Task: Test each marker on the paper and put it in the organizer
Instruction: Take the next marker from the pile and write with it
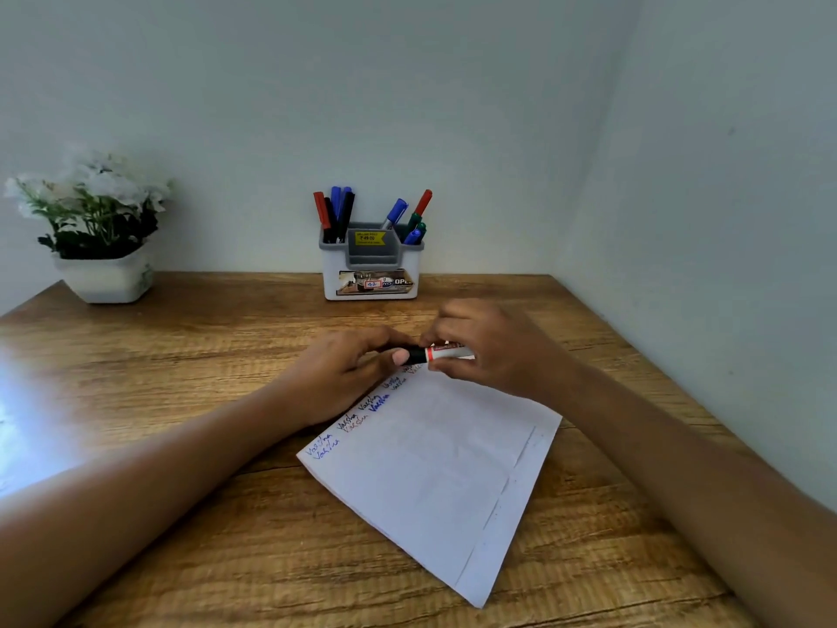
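Both hands meet at mid-frame over the far corner of the paper [435, 469], clamped on one marker [437, 354] held level between them. Left hand [344, 378] pinches the black end, which looks like the cap, with thumb and fingers; right hand [489, 351] wraps the white, red-banded barrel. Gripping opposite ends of a level marker suits pulling the cap off or pushing it on; which of the two I cannot tell. No tip shows, so the cap seems seated or nearly so.

Under the hands the paper lies skewed on the bench [181, 378], its written edge turned toward the left hand. A row of scribbled words in blue, red and dark ink runs along that edge, which suggests several markers are already tested. The rest of the sheet is blank, with room for more marks.

Beyond the hands, at centre frame against the wall, stands the organizer [369, 265]. Its left pocket holds red, black and blue markers standing upright; its right pocket holds blue, green and red ones leaning. It sits within an easy forward reach of either hand. No loose markers show on the bench, so this may be the last one.

At the left edge a potted plant [97, 228] stands clear of the work.
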{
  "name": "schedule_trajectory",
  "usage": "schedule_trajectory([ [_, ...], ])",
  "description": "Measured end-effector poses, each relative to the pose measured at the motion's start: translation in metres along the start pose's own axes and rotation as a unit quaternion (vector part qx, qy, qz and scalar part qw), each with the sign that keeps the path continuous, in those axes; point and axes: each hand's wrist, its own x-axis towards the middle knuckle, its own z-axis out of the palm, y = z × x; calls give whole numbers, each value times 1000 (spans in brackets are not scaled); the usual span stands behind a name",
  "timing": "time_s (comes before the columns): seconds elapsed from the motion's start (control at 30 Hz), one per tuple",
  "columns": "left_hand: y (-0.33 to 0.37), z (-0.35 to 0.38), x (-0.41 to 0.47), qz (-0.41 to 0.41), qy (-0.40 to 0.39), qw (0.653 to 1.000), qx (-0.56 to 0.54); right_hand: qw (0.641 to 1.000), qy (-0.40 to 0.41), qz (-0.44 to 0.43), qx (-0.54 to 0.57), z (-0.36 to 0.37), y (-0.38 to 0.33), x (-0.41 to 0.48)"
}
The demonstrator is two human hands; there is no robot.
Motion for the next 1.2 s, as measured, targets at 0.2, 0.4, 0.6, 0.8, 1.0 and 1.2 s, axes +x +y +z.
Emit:
schedule_trajectory([
  [0.2,-3,0,4,6,59,998,-16,997,29,-5,-72,8,-4,-1],
  [0.4,-1,-1,3,13,90,995,-30,997,32,0,-65,6,0,1],
  [0.6,-5,-1,5,12,98,994,-50,996,44,-18,-82,2,1,-1],
  [0.8,-5,-3,3,149,181,972,33,998,-37,48,-17,-9,4,3],
  [1.0,-7,-5,2,323,243,899,167,952,-157,153,213,-31,4,1],
  [1.2,1,-3,-3,362,203,892,178,875,-239,209,366,-38,9,-4],
])
